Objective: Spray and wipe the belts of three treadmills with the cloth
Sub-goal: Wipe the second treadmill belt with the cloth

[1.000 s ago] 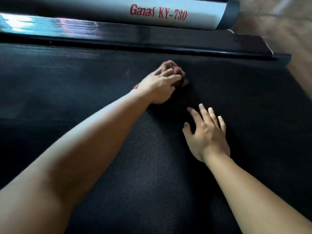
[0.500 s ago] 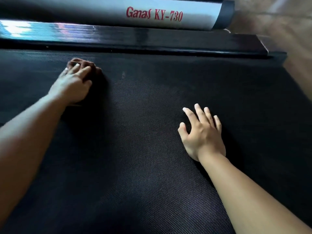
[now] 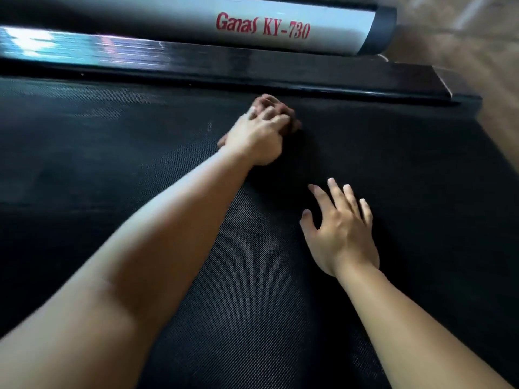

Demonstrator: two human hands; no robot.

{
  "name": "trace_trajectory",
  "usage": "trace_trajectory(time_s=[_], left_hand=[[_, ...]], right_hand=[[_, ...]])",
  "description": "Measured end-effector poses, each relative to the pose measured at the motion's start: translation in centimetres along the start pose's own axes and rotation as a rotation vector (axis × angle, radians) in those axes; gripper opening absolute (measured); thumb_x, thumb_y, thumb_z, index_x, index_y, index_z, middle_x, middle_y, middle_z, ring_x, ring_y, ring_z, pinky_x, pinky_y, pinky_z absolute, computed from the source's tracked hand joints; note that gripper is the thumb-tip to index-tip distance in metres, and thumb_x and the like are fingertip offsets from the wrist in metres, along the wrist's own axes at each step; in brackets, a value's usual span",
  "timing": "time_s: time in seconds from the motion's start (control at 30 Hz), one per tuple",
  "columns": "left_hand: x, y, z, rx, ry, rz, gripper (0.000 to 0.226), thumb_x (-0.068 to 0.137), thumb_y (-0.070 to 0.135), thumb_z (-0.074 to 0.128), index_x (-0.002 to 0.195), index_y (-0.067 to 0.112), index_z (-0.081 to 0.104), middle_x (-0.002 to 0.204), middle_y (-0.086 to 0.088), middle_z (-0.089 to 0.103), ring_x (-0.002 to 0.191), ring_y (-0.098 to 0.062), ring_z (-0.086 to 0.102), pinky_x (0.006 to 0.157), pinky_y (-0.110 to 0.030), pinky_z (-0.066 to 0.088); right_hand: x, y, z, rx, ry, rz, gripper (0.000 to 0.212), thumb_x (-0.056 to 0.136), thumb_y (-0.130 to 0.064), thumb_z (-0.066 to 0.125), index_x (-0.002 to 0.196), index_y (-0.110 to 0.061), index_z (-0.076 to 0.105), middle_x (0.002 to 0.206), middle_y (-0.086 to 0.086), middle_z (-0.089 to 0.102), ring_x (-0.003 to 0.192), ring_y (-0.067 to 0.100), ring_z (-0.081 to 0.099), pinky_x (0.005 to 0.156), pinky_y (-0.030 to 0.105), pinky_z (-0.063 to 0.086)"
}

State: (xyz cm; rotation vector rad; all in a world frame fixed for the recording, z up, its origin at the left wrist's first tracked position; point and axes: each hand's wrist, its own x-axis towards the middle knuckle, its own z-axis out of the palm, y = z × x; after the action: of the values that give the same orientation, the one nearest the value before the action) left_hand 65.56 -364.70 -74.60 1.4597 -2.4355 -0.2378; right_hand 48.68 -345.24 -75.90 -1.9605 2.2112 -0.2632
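A black textured treadmill belt (image 3: 140, 153) fills most of the head view. My left hand (image 3: 257, 136) reaches across it and grips a bunched reddish-brown cloth (image 3: 283, 108), pressing it on the belt close to the far side rail. Most of the cloth is hidden under my fingers. My right hand (image 3: 341, 228) lies flat on the belt nearer to me, fingers spread and straight, holding nothing. No spray bottle is in view.
A glossy black side rail (image 3: 252, 68) runs along the belt's far edge. Beyond it lies a silver frame tube (image 3: 168, 15) with red lettering and a black end cap. Brown floor (image 3: 483, 51) shows at the upper right past the treadmill's corner.
My left hand swept the cloth from the belt's middle to the far left, then back right to the middle near the rail. My right hand stayed flat in about the same place.
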Motion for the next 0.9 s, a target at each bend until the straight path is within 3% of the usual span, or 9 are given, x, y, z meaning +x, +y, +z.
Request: trace_trajectory(time_s=[0.1,0.23,0.37,0.47,0.57,0.63,0.77,0.9], left_hand=[[-3.8,5.6,-0.1,0.010,-0.068,0.169,0.049,0.087,0.041,0.038,0.132,0.034,0.058,0.147,0.006,0.050,0.141,-0.025,0.039,0.114,-0.043,0.036],[-10.8,5.2,-0.6,-0.019,-0.106,0.114,0.053,0.098,0.038,0.047,0.151,0.033,0.044,0.163,0.001,0.033,0.153,-0.024,0.022,0.124,-0.039,0.020],[-16.8,-0.5,-2.1,0.009,-0.069,-0.030,0.062,0.091,0.047,0.037,0.152,0.035,0.042,0.163,-0.001,0.034,0.153,-0.026,0.025,0.125,-0.044,0.021],[-18.7,-6.9,-4.0,0.061,-0.024,-0.220,0.056,0.097,0.028,0.055,0.152,0.028,0.043,0.163,-0.005,0.033,0.152,-0.025,0.025,0.126,-0.040,0.014],[-17.4,-11.7,-5.8,0.100,-0.024,-0.492,0.059,0.100,0.026,0.056,0.155,0.027,0.038,0.166,-0.009,0.025,0.154,-0.028,0.018,0.127,-0.037,0.009],[-14.7,-12.4,-6.1,0.105,-0.015,-0.564,0.059,0.100,0.029,0.052,0.157,0.026,0.035,0.167,-0.009,0.022,0.155,-0.028,0.015,0.126,-0.036,0.008],[-9.1,-8.5,-4.9,0.080,-0.012,-0.526,0.058,0.103,0.030,0.045,0.158,0.023,0.030,0.168,-0.009,0.017,0.156,-0.022,0.010,0.126,-0.032,0.004],[-7.8,-1.1,-3.4,0.048,-0.008,-0.267,0.054,0.101,0.026,0.048,0.154,0.018,0.037,0.163,-0.004,0.030,0.151,-0.018,0.017,0.118,-0.022,0.005]], right_hand=[[0.0,-0.1,-0.2,0.020,-0.007,0.002,0.059,0.096,-0.052,0.033,0.152,-0.038,0.028,0.166,-0.004,0.012,0.153,0.017,0.000,0.123,0.041,-0.003],[0.0,-0.2,-0.4,0.015,-0.012,0.012,0.057,0.097,-0.050,0.035,0.152,-0.034,0.031,0.166,-0.002,0.012,0.153,0.019,0.002,0.123,0.043,-0.002],[0.0,-0.3,-0.1,0.027,0.010,0.010,0.056,0.096,-0.049,0.037,0.151,-0.038,0.032,0.165,-0.001,0.016,0.153,0.021,0.006,0.123,0.045,0.000],[0.0,-0.2,0.0,0.021,0.023,0.005,0.055,0.096,-0.049,0.038,0.150,-0.038,0.033,0.165,0.000,0.018,0.152,0.022,0.009,0.123,0.046,0.002],[0.1,-0.1,0.2,0.018,0.031,0.001,0.055,0.095,-0.050,0.036,0.149,-0.039,0.033,0.165,0.001,0.018,0.152,0.023,0.009,0.123,0.046,0.002],[0.2,-0.1,0.2,0.013,0.033,0.001,0.055,0.095,-0.050,0.036,0.149,-0.039,0.033,0.165,0.001,0.018,0.152,0.023,0.009,0.123,0.046,0.002],[0.1,-0.1,0.1,0.011,0.035,0.003,0.055,0.095,-0.049,0.036,0.149,-0.039,0.033,0.165,0.001,0.018,0.152,0.023,0.009,0.123,0.046,0.002],[0.1,-0.2,0.0,0.007,0.023,0.001,0.056,0.096,-0.050,0.034,0.150,-0.038,0.031,0.165,0.000,0.016,0.153,0.022,0.006,0.123,0.045,0.001]])
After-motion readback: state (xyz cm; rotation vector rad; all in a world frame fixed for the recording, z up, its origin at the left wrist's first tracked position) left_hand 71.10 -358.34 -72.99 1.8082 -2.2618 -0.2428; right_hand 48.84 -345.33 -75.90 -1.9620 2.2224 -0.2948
